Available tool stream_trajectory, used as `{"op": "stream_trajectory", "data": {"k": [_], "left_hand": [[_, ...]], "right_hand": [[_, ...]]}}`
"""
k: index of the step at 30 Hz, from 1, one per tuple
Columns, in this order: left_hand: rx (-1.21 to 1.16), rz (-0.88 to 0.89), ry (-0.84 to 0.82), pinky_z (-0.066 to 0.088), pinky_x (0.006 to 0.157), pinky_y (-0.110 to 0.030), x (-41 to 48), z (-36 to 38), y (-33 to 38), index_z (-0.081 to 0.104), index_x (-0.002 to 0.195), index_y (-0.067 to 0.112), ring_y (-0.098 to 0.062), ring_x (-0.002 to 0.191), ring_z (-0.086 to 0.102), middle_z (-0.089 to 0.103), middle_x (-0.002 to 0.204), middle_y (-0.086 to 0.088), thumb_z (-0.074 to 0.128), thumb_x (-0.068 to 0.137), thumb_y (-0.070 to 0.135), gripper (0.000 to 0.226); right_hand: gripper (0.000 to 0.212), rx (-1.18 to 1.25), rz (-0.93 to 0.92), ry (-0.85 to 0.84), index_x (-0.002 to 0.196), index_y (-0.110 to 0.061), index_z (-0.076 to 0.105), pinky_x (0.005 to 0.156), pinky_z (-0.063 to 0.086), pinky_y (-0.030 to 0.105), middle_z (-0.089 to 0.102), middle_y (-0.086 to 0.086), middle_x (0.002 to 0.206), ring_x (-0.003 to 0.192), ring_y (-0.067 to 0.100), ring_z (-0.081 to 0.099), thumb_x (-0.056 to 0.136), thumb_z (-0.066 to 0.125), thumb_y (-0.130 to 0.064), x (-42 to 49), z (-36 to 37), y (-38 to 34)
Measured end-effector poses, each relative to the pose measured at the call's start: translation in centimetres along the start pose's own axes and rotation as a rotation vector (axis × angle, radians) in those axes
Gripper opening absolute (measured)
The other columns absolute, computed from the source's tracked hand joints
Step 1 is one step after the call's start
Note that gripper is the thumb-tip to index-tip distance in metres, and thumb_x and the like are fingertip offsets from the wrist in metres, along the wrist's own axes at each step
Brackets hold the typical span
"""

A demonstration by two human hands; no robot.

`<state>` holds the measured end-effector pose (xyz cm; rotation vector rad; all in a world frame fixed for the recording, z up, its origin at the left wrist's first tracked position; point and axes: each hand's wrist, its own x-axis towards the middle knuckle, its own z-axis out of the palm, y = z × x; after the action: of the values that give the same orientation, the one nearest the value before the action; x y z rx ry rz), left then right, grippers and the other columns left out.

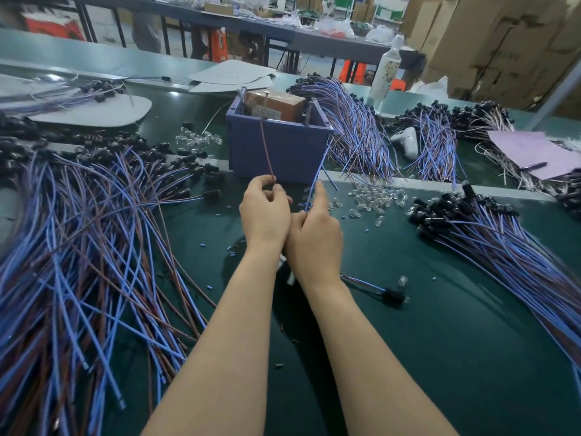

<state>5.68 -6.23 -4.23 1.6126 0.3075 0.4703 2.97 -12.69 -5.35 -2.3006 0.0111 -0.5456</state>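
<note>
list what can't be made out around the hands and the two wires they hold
Head view, the only one:
Lower end of the brown wire: hidden inside the left hand.
Lower end of the blue wire: hidden behind the right hand.
White piece below the right hand: mostly covered by the wrists.
Label in the purple box: too small to read.

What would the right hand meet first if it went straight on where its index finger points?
Probably the purple box, near its front right corner. The right hand holds a blue wire that runs the same way. Depth is unclear.
</note>
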Motion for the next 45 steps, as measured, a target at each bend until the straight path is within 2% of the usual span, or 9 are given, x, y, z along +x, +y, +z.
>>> {"op": "stream_trajectory", "data": {"k": [5,9,13,17,21,31,36,40,45], "left_hand": [[-0.063,-0.018,0.0,0.052,0.087,-0.041,-0.1,-0.1,0.2,0.054,0.099,0.015,-0.017,0.073,0.061,0.062,0.067,0.003,0.05,0.094,0.011,0.008],[-0.076,-0.01,-0.015,0.053,0.085,-0.041,-0.3,0.1,0.3,0.055,0.101,0.015,-0.023,0.076,0.064,0.064,0.07,0.0,0.049,0.094,0.011,0.009],[-0.052,-0.002,-0.002,0.05,0.081,-0.038,-0.3,0.0,0.2,0.054,0.1,0.015,-0.015,0.068,0.057,0.063,0.068,0.005,0.048,0.095,0.012,0.008],[-0.056,-0.007,0.004,0.05,0.085,-0.035,-0.5,0.0,0.3,0.053,0.099,0.015,-0.013,0.072,0.059,0.063,0.069,0.004,0.048,0.095,0.012,0.008],[-0.039,0.008,0.003,0.052,0.081,-0.032,-0.7,-0.1,0.4,0.053,0.099,0.016,-0.014,0.073,0.061,0.064,0.072,0.002,0.049,0.094,0.011,0.008],[-0.01,0.01,0.005,0.054,0.084,-0.037,-0.8,-0.1,0.5,0.055,0.099,0.015,-0.018,0.078,0.067,0.068,0.083,-0.004,0.05,0.092,0.01,0.01],[-0.02,-0.013,0.003,0.053,0.084,-0.035,-0.8,-0.1,0.5,0.056,0.1,0.015,-0.019,0.085,0.067,0.068,0.088,-0.004,0.05,0.092,0.01,0.011],[-0.002,-0.009,0.002,0.052,0.085,-0.036,-0.7,-0.1,0.6,0.058,0.103,0.012,-0.021,0.087,0.066,0.068,0.088,-0.006,0.05,0.091,0.011,0.014],[-0.006,-0.007,-0.004,0.051,0.08,-0.032,-0.8,-0.1,0.5,0.055,0.099,0.015,-0.016,0.077,0.062,0.064,0.073,0.005,0.049,0.091,0.01,0.011]], "right_hand": [[0.053,0.082,-0.034,0.019,0.144,-0.013,0.036,0.07,0.039,0.038,0.067,0.015,0.083,0.08,0.033,0.058,0.091,0.042,-0.012,0.0,0.0,0.0],[0.033,0.477,0.141,0.04,0.12,-0.012,0.054,0.08,0.047,0.034,0.067,0.01,0.093,0.084,0.022,0.06,0.089,0.046,-0.003,0.2,0.1,-0.5],[0.021,0.984,0.397,0.136,0.086,-0.017,0.055,0.049,0.039,0.018,0.05,-0.005,0.056,0.048,0.006,0.044,0.1,0.041,-0.012,1.5,-0.6,0.0],[0.016,0.741,0.21,0.222,0.106,-0.016,0.056,0.06,0.044,0.027,0.049,-0.006,0.058,0.054,0.01,0.047,0.101,0.041,-0.017,1.3,-0.5,0.2],[0.042,0.52,0.055,0.136,0.14,-0.013,0.039,0.069,0.049,0.035,0.061,0.0,0.067,0.062,0.016,0.056,0.099,0.044,-0.014,0.8,0.1,0.3],[0.041,0.347,-0.058,0.044,0.138,-0.009,0.046,0.069,0.039,0.024,0.063,0.001,0.078,0.07,0.019,0.054,0.097,0.048,-0.012,1.1,-0.1,0.3],[0.042,0.359,-0.089,0.125,0.138,-0.007,0.043,0.074,0.042,0.024,0.071,0.005,0.088,0.077,0.02,0.061,0.097,0.047,-0.011,0.6,-0.3,-0.3],[0.045,0.4,-0.075,0.181,0.141,-0.006,0.038,0.069,0.039,0.012,0.068,0.0,0.09,0.075,0.012,0.059,0.097,0.047,-0.009,0.5,-0.2,-0.5],[0.047,0.389,-0.048,0.194,0.14,-0.006,0.039,0.082,0.047,0.034,0.062,0.007,0.105,0.089,0.028,0.059,0.094,0.042,0.001,0.5,-0.4,-0.6]]}}
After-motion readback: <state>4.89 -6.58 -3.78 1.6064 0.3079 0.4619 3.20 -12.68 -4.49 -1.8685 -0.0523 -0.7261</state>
